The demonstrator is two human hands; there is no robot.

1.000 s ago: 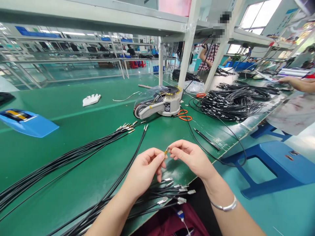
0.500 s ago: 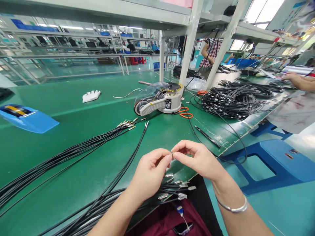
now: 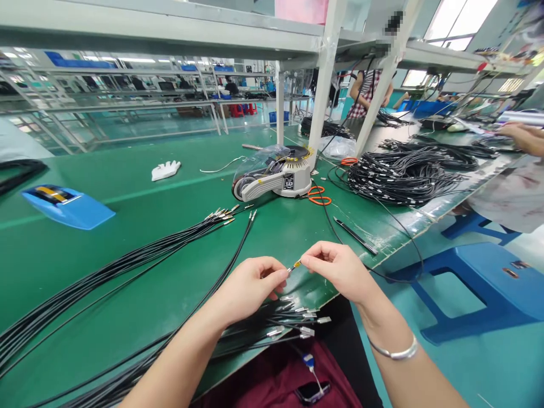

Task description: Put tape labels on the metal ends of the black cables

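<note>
My left hand (image 3: 255, 286) is closed in a pinch on a cable at its metal end. Between the two hands a short stretch of that cable's connector (image 3: 296, 264) shows, metallic with a yellow piece like tape on it. My right hand (image 3: 335, 266) is pinched at the other end of the yellow piece, its fingertips touching it. Under my left hand lies a bundle of black cables (image 3: 278, 323) with flat silver connectors pointing right. Further left a second bundle of black cables (image 3: 170, 246) has several ends with yellow pieces on them.
Behind my hands stands a round tape dispenser (image 3: 293, 175), with orange-handled scissors (image 3: 318, 195) beside it. A black cutter knife (image 3: 355, 235) lies near the table edge. To the left are a blue tape holder (image 3: 72, 207) and a white glove (image 3: 165, 170). Coiled cables (image 3: 395, 175) and a blue stool (image 3: 488, 283) sit right.
My hands have drawn slightly apart, showing the connector with the yellow piece between the fingertips. My left hand has shifted a little left and down. The camera view has turned slightly left.
</note>
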